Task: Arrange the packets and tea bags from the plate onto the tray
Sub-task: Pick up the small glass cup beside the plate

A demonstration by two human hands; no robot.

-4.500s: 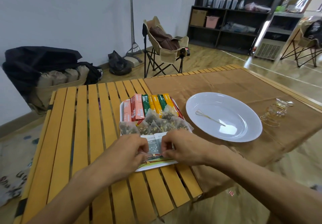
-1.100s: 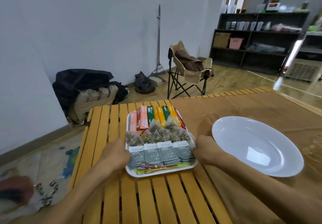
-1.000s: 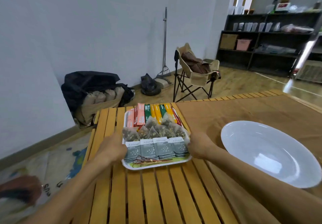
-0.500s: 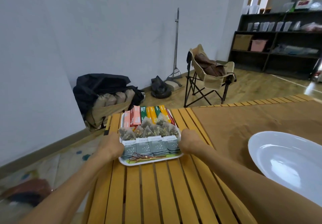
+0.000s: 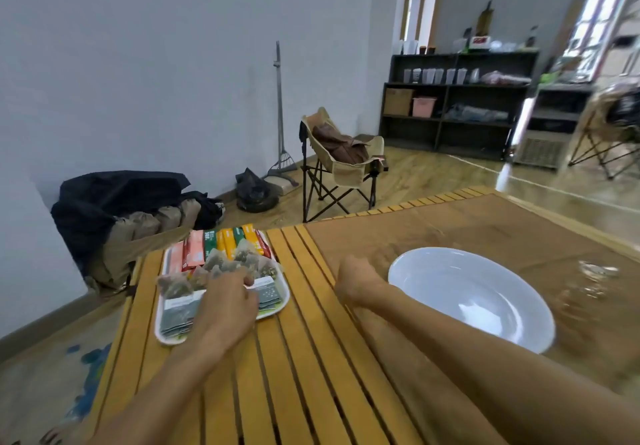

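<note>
A white tray (image 5: 281, 301) sits near the far left corner of the slatted wooden table (image 5: 311, 358). It holds a back row of coloured stick packets (image 5: 225, 242), pyramid tea bags (image 5: 221, 266) in the middle and grey flat packets (image 5: 176, 313) in front. My left hand (image 5: 225, 302) lies flat over the grey packets, fingers spread and touching the tea bags. It hides part of the front row. My right hand (image 5: 356, 282) rests on the table between the tray and the white plate (image 5: 485, 306), loosely curled and holding nothing. The plate looks bare.
A brown cloth (image 5: 450, 230) covers the right half of the table. A blurred clear glass object (image 5: 595, 271) lies on the cloth to the right of the plate. Beyond the table stand a folding chair (image 5: 343, 160) and a dark shelf (image 5: 457, 98).
Both hands held the tray's sides and slid it toward the far left corner. Now the right hand has let go and moved beside the plate. The left hand lies over the packets.
</note>
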